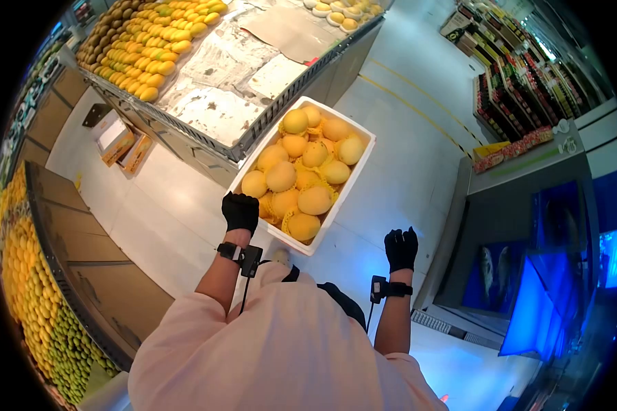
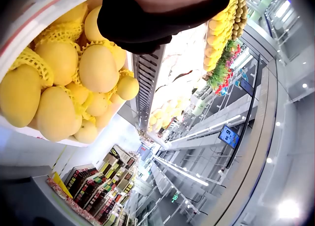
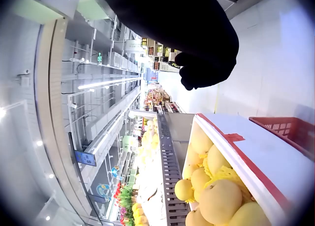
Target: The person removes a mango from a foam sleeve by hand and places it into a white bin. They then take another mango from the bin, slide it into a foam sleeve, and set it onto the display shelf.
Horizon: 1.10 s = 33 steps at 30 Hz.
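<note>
A white foam box (image 1: 349, 185) of large, round yellow fruits (image 1: 281, 176) stands in front of me, several of them in yellow foam nets (image 3: 224, 175). My left hand (image 1: 240, 212), in a black glove, is at the box's near left corner with its fingers loosely curled. In the left wrist view that hand (image 2: 125, 24) overlaps the box's edge and hides part of the fruit. Over the floor to the right of the box, my black-gloved right hand (image 1: 401, 249) hangs apart from it. Its fingers are loosely curled with nothing in them.
A display stand (image 1: 216, 154) with yellow and brown fruit rises just beyond the box. Another fruit stand (image 1: 68, 240) runs along the left. Cartons (image 1: 120, 140) lie on the floor. A dark counter (image 1: 452, 226) stands at right; a red basket (image 3: 290, 127) is beside the box.
</note>
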### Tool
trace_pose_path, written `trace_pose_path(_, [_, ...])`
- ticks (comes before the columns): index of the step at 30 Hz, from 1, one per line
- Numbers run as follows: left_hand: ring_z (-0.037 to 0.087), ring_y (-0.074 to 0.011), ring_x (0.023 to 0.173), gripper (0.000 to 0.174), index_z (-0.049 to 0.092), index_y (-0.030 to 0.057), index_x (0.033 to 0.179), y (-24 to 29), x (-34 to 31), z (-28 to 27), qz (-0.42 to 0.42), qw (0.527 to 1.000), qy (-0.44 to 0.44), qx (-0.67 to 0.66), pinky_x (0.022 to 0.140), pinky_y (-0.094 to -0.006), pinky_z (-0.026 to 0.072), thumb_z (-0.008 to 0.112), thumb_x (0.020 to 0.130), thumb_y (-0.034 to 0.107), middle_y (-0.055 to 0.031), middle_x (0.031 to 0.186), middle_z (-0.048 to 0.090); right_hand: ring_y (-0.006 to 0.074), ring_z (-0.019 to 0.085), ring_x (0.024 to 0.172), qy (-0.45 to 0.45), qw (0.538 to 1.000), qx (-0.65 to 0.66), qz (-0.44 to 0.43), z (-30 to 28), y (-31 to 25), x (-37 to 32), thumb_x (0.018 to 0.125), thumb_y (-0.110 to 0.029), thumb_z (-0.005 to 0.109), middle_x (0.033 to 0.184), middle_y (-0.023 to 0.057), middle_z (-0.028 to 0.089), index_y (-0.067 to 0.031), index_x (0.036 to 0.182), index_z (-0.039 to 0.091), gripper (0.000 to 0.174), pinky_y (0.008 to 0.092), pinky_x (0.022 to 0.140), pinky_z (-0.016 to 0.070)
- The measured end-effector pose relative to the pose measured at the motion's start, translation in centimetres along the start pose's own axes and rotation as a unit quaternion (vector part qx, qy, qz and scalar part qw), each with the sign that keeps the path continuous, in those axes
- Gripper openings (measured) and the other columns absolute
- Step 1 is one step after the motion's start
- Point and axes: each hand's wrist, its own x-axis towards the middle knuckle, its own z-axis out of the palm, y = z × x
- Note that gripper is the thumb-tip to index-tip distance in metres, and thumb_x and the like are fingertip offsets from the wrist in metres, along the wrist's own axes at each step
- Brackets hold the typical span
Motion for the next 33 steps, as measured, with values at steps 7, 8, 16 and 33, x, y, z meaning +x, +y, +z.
trace_pose_path(7, [0.039, -0.0159, 0.044, 0.04, 0.037, 0.0188, 0.05, 1.8, -0.2, -1.7, 0.045, 0.975, 0.023, 0.214, 0.057, -0.0335, 0.0423, 0.043, 0.09, 0.02, 0.0013, 0.047, 0.037, 0.0235, 0.054, 0.076, -0.178, 0.69, -0.635, -0.299, -2.8, 1.0, 7.6, 0.093, -0.016, 0.051, 0.073, 0.008, 0.053, -0.0078, 0.074, 0.05, 0.021, 0.0381, 0.074, 0.0484])
trace_pose_path(8, [0.04, -0.0167, 0.044, 0.038, 0.038, 0.0181, 0.05, 1.8, -0.7, -1.3, 0.013, 0.984, 0.021, 0.177, 0.056, -0.0333, 0.0423, 0.045, 0.088, 0.019, 0.0002, 0.047, 0.039, 0.0238, 0.054, 0.077, -0.2, 0.545, -0.734, -0.352, -4.0, 1.1, 9.2, 0.094, -0.016, 0.051, 0.075, 0.0086, 0.054, -0.007, 0.075, 0.051, 0.021, 0.0387, 0.074, 0.0489])
trace_pose_path(16, [0.063, -0.0244, 0.062, 0.022, 0.06, 0.0135, 0.053, 13.4, -4.7, -0.7, 0.043, 0.891, -0.058, 0.448, 0.065, -0.0362, 0.0488, 0.057, 0.075, 0.014, -0.0071, 0.063, 0.063, 0.0269, 0.06, 0.09, -0.273, 0.602, -0.705, -0.258, 0.3, -6.4, 15.1, 0.094, -0.015, 0.051, 0.088, 0.0124, 0.062, -0.0021, 0.091, 0.057, 0.014, 0.0407, 0.08, 0.052])
trace_pose_path(33, [0.052, -0.0267, 0.057, 0.033, 0.049, 0.011, 0.055, 23.2, -17.0, 2.0, -0.013, 0.911, 0.047, 0.408, 0.072, -0.0377, 0.0487, 0.054, 0.087, 0.018, -0.0072, 0.05, 0.047, 0.0234, 0.062, 0.062, -0.546, 0.754, -0.364, -0.018, 0.5, -3.2, 21.2, 0.08, -0.009, 0.058, 0.059, 0.0083, 0.062, -0.0142, 0.054, 0.063, 0.028, 0.0331, 0.081, 0.0494])
